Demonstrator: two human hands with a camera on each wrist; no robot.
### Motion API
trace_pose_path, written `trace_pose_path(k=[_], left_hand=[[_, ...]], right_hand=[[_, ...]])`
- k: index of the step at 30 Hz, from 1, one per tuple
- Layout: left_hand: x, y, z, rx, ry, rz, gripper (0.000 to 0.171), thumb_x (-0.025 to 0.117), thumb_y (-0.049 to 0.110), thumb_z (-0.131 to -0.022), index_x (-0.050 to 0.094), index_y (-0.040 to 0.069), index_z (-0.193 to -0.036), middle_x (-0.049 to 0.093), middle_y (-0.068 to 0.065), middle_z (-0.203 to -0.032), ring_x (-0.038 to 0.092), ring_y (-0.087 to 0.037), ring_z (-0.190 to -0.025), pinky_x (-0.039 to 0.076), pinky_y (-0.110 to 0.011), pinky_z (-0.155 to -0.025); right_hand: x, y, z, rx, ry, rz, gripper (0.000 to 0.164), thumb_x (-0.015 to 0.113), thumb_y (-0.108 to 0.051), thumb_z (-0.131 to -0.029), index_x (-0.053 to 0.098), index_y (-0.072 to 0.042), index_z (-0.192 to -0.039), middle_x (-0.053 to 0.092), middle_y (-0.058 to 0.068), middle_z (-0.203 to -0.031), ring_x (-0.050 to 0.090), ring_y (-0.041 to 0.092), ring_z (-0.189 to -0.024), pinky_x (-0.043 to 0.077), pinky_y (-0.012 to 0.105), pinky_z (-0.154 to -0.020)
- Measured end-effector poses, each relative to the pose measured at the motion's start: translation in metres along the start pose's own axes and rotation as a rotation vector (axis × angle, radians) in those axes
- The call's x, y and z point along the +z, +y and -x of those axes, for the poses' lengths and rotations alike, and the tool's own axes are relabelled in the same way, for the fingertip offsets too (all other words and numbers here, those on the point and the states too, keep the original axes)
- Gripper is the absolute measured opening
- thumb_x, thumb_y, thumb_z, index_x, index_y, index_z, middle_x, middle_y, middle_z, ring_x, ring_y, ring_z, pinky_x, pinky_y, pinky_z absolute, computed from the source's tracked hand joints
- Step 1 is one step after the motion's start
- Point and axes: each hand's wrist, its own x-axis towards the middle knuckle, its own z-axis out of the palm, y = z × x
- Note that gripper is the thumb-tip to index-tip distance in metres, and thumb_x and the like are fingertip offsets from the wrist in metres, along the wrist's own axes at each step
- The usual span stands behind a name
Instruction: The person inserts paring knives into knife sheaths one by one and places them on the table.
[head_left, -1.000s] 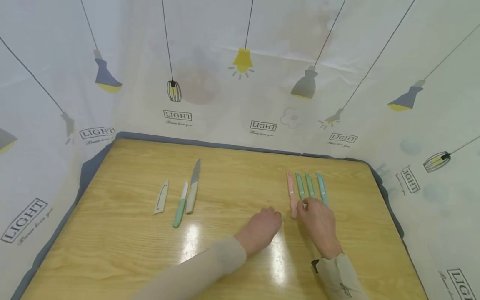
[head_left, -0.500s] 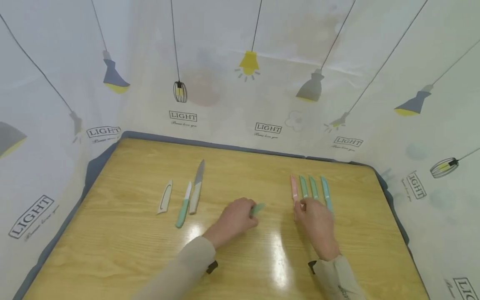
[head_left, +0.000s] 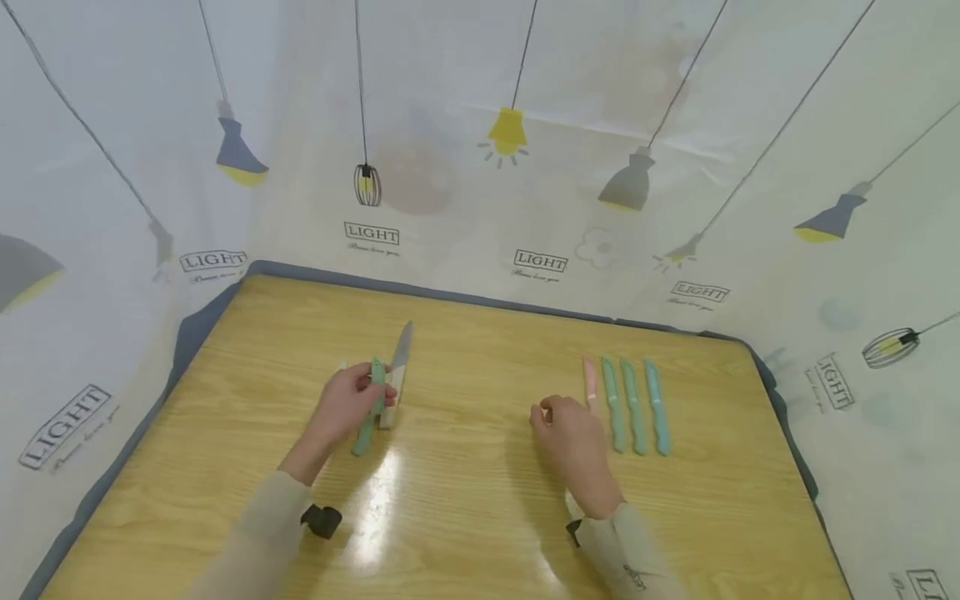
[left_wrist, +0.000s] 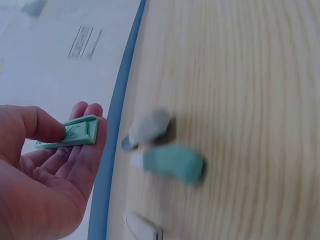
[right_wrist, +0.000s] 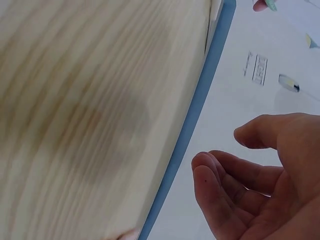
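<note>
My left hand (head_left: 347, 406) pinches a green knife sheath (left_wrist: 85, 131) between thumb and fingers, raised over the left part of the table. It overlaps the green-handled knife (head_left: 363, 437) in the head view. Beside that knife lies a larger knife (head_left: 403, 346) with a pale handle. A cream knife sheath (left_wrist: 141, 227) shows in the left wrist view, mostly hidden by the hand in the head view. My right hand (head_left: 573, 442) holds nothing, its fingers loosely bent, just left of a pink sheathed knife (head_left: 590, 375) whose handle it hides.
Right of the pink knife, two green sheathed knives (head_left: 612, 408) and a blue one (head_left: 657, 408) lie in a row. The wooden table (head_left: 480, 525) ends in a blue-grey edge (head_left: 480, 297) against a lamp-patterned wall covering (head_left: 450, 233).
My left hand has carried the green sheath leftward from the table's middle to the green-handled knife. My right hand has moved left, off the row of knives.
</note>
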Motion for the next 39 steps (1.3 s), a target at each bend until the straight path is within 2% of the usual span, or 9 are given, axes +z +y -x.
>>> trace_pose_path(k=[2,4,10,13,19,26,29,35,39], left_hand=[[-0.015,-0.005,0.000,-0.015,0.019,0.094,0.041,0.044,0.006,-0.097,0.049,-0.009,-0.134,0.066,-0.024,-0.105,0.066,-0.033,-0.095,0.057,-0.041,-0.080],[-0.027,-0.009,0.001,-0.016,0.029,0.154,0.042,0.043,0.004,-0.097,0.045,-0.011,-0.137,0.063,-0.028,-0.111,0.065,-0.034,-0.100,0.055,-0.036,-0.083],[-0.047,-0.023,0.007,-0.015,0.081,0.235,0.047,0.043,0.012,-0.102,0.036,-0.011,-0.144,0.056,-0.030,-0.126,0.063,-0.026,-0.109,0.052,-0.023,-0.085],[-0.050,-0.028,0.010,-0.023,0.132,0.276,0.047,0.043,0.010,-0.102,0.036,-0.012,-0.143,0.055,-0.030,-0.128,0.063,-0.022,-0.108,0.052,-0.023,-0.087],[-0.058,-0.039,0.015,-0.035,0.237,0.292,0.047,0.045,0.013,-0.102,0.039,-0.012,-0.141,0.068,-0.009,-0.114,0.066,-0.008,-0.098,0.054,-0.022,-0.082],[-0.068,-0.040,0.020,-0.041,0.304,0.391,0.048,0.046,0.011,-0.102,0.036,-0.016,-0.141,0.069,0.003,-0.103,0.067,-0.008,-0.097,0.053,-0.021,-0.082],[-0.068,-0.039,0.021,-0.049,0.323,0.419,0.049,0.046,0.011,-0.102,0.035,-0.016,-0.141,0.069,0.007,-0.101,0.067,-0.007,-0.096,0.053,-0.021,-0.082],[-0.067,-0.040,0.023,-0.051,0.323,0.471,0.050,0.046,0.010,-0.102,0.033,-0.017,-0.142,0.070,0.007,-0.099,0.067,-0.008,-0.095,0.054,-0.021,-0.081],[-0.066,-0.040,0.022,-0.056,0.314,0.508,0.050,0.046,0.008,-0.101,0.032,-0.018,-0.141,0.071,0.006,-0.097,0.068,-0.009,-0.094,0.054,-0.022,-0.080]], right_hand=[[0.004,-0.011,0.000,-0.018,0.001,-0.005,0.031,0.057,-0.029,-0.092,0.074,-0.003,-0.093,0.067,0.003,-0.077,0.054,0.010,-0.055,0.049,0.026,-0.047],[0.008,-0.022,-0.001,-0.038,-0.005,-0.013,0.031,0.057,-0.029,-0.092,0.073,-0.003,-0.094,0.065,0.002,-0.076,0.054,0.010,-0.056,0.049,0.026,-0.048],[0.026,-0.053,-0.003,-0.147,0.011,-0.001,0.028,0.056,-0.025,-0.093,0.073,-0.003,-0.094,0.066,0.004,-0.080,0.060,0.012,-0.064,0.053,0.026,-0.054],[0.037,-0.068,-0.004,-0.213,0.035,0.004,0.025,0.057,-0.023,-0.093,0.073,-0.004,-0.095,0.067,0.005,-0.084,0.061,0.013,-0.068,0.053,0.025,-0.056],[0.055,-0.102,-0.008,-0.349,0.027,-0.005,0.018,0.061,-0.018,-0.093,0.071,-0.004,-0.098,0.065,0.005,-0.089,0.060,0.014,-0.072,0.053,0.023,-0.060],[0.078,-0.139,-0.011,-0.596,0.090,0.082,0.010,0.063,-0.013,-0.092,0.069,-0.007,-0.097,0.064,0.001,-0.089,0.059,0.011,-0.076,0.052,0.018,-0.064],[0.085,-0.154,-0.011,-0.677,0.066,0.120,0.008,0.061,-0.012,-0.093,0.067,-0.008,-0.096,0.063,0.000,-0.091,0.057,0.010,-0.076,0.050,0.017,-0.064],[0.098,-0.175,-0.012,-0.728,-0.032,0.251,0.011,0.071,-0.019,-0.087,0.070,-0.015,-0.097,0.068,-0.004,-0.097,0.059,0.007,-0.084,0.049,0.016,-0.076],[0.101,-0.180,-0.016,-0.716,-0.059,0.376,0.009,0.070,-0.026,-0.088,0.072,-0.020,-0.095,0.068,-0.007,-0.092,0.055,0.007,-0.078,0.046,0.018,-0.072]])
